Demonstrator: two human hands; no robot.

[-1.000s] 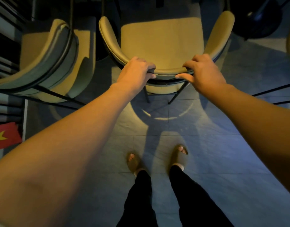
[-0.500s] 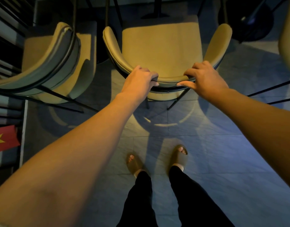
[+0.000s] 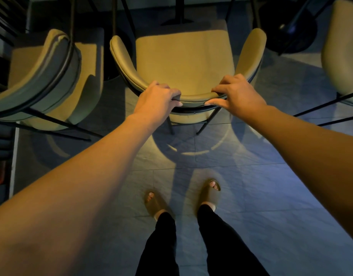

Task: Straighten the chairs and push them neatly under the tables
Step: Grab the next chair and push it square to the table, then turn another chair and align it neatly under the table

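I am gripping the curved backrest of the yellow chair (image 3: pixel 184 56) with my left hand (image 3: pixel 156 101) and right hand (image 3: pixel 238 93), fingers curled over its top edge

Single head-worn view, wide-angle, looking steeply down and forward from standing height. Both forearms enter from the lower corners; the hands (image 3: pixel 158 97) (image 3: pixel 239 92) and chair (image 3: pixel 183 56) sit near upper centre. Feet (image 3: pixel 210 192) lie almost directly below. Edges bow with lens distortion. No second view.

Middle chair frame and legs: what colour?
Black metal frame, under olive-yellow upholstery on the middle chair; the head view shows it.
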